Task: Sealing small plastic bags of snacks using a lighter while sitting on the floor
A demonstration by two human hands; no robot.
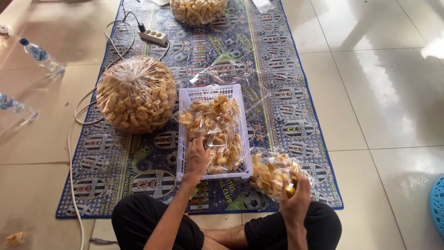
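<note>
One long patterned mat (286, 92) is stretching from the top of the frame down to the lower middle, lying on a pale tiled floor (384, 92). Sitting on the mat at left of centre is a big round clear bag of fried crackers (136, 95), tied at its top, and a second such bag (198, 10) is showing at the top edge. Just right of the big bag, a white plastic basket (192, 95) is holding several small packets of crackers (215, 132).

Reaching into the basket's near end, the left hand (196, 159) is lying with fingers loosely spread over one of those packets. In the lower right of the mat, the right hand (296, 196) is pinching a small yellow object (290, 189) against the near edge of a small cracker packet (270, 173) resting beside the basket; what the object is cannot be told.

A white power strip (153, 35) with its cable is lying at upper left of the mat, and two water bottles (41, 55) are lying on the tiles at far left.
</note>
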